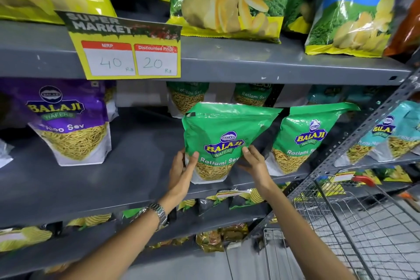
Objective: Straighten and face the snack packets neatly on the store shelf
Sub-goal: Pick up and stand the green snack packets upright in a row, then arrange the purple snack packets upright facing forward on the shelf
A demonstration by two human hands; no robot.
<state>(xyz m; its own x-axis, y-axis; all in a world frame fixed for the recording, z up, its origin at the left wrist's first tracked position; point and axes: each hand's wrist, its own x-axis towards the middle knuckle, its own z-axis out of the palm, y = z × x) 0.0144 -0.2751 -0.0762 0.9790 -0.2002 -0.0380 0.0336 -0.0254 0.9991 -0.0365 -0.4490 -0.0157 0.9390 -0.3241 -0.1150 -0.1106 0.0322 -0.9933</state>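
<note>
ratlami sev packet held square at the shelf front

here, a green ratlami sev packet point(223, 141) was held upright at the front edge of the middle shelf point(136, 166), gripped from both sides so that its printed face could be turned outward. the left hand point(181, 171) was cupped around the packet's lower left edge, its thumb laid across the front and the fingers hidden behind. the right hand point(254, 161) was set against the lower right corner, fingers partly spread and curled onto the front film; whether a thumb was tucked behind could not be told. the low, two-sided hold was judged to have been chosen because the filled base carries the weight, while the slack top would only crumple if grasped.

the packet's base appeared to be resting on, or just above, the shelf lip; contact could not be confirmed. a second green packet point(304, 138) was stood just beside it to the right, leaning a little, and more green packets point(187, 98) were ranged behind. a purple aloo sev packet point(70, 120) was set well apart to the left, with bare shelf between, so a gap in the row was left to be closed. a price card point(123, 49) was hung from the shelf above, under the chip bags point(227, 0). a wire trolley point(363, 223) was parked at lower right.

the facing was judged to be only partly done.
</note>
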